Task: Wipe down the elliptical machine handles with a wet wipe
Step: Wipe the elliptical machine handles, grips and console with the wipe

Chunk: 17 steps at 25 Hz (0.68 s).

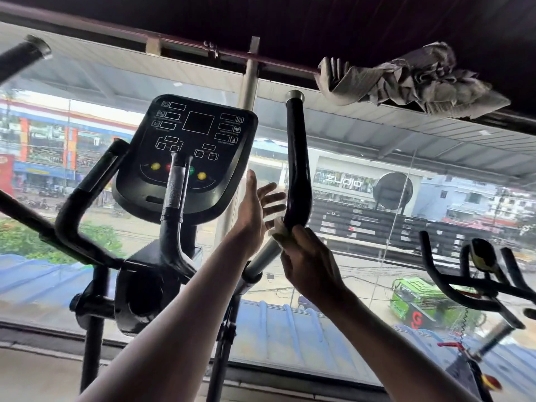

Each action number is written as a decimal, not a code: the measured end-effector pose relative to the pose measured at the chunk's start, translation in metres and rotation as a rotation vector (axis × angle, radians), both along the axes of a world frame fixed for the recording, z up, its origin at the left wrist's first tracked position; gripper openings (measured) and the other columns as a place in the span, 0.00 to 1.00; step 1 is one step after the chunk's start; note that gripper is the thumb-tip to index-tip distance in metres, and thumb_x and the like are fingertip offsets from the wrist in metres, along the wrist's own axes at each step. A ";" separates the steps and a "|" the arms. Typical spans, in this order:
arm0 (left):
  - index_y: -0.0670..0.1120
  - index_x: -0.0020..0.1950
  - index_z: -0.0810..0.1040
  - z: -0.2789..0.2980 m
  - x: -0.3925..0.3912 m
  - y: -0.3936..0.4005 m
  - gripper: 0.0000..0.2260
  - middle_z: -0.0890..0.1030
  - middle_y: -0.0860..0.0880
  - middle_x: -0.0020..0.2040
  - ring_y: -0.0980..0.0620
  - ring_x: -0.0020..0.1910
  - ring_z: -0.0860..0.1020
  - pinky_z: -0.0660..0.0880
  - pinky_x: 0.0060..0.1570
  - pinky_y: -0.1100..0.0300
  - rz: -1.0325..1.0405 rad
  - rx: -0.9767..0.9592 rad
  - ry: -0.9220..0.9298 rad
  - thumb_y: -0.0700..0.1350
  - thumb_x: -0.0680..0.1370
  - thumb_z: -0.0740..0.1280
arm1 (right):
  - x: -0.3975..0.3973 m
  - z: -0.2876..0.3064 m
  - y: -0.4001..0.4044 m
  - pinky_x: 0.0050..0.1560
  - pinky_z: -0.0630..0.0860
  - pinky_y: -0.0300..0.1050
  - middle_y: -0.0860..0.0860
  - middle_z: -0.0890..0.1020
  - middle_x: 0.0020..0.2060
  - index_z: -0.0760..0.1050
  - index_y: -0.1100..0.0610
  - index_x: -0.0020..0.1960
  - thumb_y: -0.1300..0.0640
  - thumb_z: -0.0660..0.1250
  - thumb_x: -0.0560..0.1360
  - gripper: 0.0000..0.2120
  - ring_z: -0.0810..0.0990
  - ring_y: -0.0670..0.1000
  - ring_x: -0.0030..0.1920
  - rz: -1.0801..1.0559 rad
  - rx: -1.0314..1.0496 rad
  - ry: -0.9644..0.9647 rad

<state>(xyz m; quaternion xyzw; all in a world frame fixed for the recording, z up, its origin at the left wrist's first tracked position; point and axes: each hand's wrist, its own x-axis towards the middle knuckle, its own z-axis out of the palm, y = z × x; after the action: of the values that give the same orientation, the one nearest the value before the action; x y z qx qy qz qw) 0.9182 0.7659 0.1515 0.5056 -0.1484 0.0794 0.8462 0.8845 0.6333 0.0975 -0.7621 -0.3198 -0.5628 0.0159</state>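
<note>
1. Glossy black on the right handle [297, 169], with a dull silver cap at its top end.
2. White on the wet wipe [279, 229], pressed against the handle's lower bend.
3. Black on the console [188, 152], marked with thin white outlines of boxes and icons; two yellow buttons, one red and one green along its lower part.
4. Matte black on the left handle [87, 198] and the centre post.
5. Silver-grey on the bare metal tube [262, 256] below the right handle.
6. Grey and off-white, creased, on the cloth [412, 79] over the dark rail.
7. Bright green on the vehicle [417, 300] outside, with a red letter G.
</note>
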 end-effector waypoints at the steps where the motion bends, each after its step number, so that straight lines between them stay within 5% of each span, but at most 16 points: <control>1: 0.47 0.66 0.75 -0.003 0.000 0.000 0.34 0.81 0.46 0.59 0.48 0.56 0.79 0.73 0.57 0.50 0.016 0.002 -0.003 0.69 0.79 0.44 | 0.002 0.005 -0.001 0.35 0.78 0.49 0.55 0.75 0.39 0.80 0.60 0.58 0.62 0.63 0.75 0.13 0.76 0.56 0.41 0.010 0.025 0.001; 4: 0.48 0.63 0.78 -0.018 -0.002 -0.006 0.32 0.83 0.46 0.55 0.48 0.54 0.81 0.74 0.58 0.50 0.068 0.012 0.001 0.68 0.80 0.47 | 0.005 0.032 0.011 0.42 0.77 0.46 0.57 0.79 0.45 0.79 0.60 0.60 0.63 0.61 0.75 0.16 0.78 0.57 0.45 -0.017 0.244 -0.051; 6: 0.48 0.60 0.80 -0.022 -0.009 -0.011 0.27 0.84 0.47 0.52 0.48 0.51 0.81 0.75 0.57 0.50 0.163 0.047 0.000 0.65 0.81 0.52 | 0.006 0.026 0.010 0.42 0.77 0.47 0.57 0.78 0.44 0.78 0.60 0.61 0.63 0.60 0.75 0.16 0.77 0.56 0.44 0.006 0.216 -0.053; 9: 0.43 0.56 0.82 -0.033 -0.033 -0.015 0.18 0.81 0.48 0.45 0.56 0.40 0.78 0.75 0.39 0.63 0.326 0.040 -0.053 0.54 0.82 0.60 | -0.003 -0.003 0.003 0.36 0.77 0.46 0.55 0.76 0.40 0.78 0.57 0.61 0.63 0.65 0.76 0.15 0.78 0.56 0.40 0.085 0.144 0.071; 11: 0.39 0.54 0.79 -0.045 -0.051 -0.025 0.12 0.78 0.49 0.39 0.60 0.33 0.76 0.72 0.31 0.70 0.354 -0.004 -0.143 0.46 0.82 0.62 | -0.013 0.000 0.004 0.38 0.70 0.37 0.52 0.79 0.41 0.72 0.53 0.59 0.62 0.68 0.74 0.15 0.79 0.53 0.40 0.163 0.286 0.198; 14: 0.46 0.54 0.77 -0.061 -0.057 -0.038 0.05 0.81 0.45 0.42 0.54 0.37 0.79 0.74 0.36 0.63 0.343 0.066 -0.236 0.44 0.80 0.66 | -0.025 0.012 0.014 0.36 0.70 0.39 0.49 0.82 0.45 0.60 0.50 0.55 0.59 0.70 0.73 0.20 0.81 0.51 0.42 0.173 0.444 0.402; 17: 0.53 0.45 0.79 -0.064 -0.042 -0.034 0.02 0.83 0.45 0.42 0.46 0.40 0.81 0.76 0.38 0.53 0.403 -0.016 -0.160 0.46 0.75 0.67 | -0.036 0.017 0.004 0.41 0.78 0.42 0.43 0.83 0.46 0.64 0.50 0.63 0.56 0.71 0.72 0.23 0.83 0.44 0.42 0.248 0.448 0.427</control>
<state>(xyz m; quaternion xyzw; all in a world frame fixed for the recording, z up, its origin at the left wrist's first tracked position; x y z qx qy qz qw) 0.8760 0.7316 0.0875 0.5105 -0.1103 0.2882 0.8026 0.8484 0.6374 0.1143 -0.7956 -0.2679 -0.4404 0.3181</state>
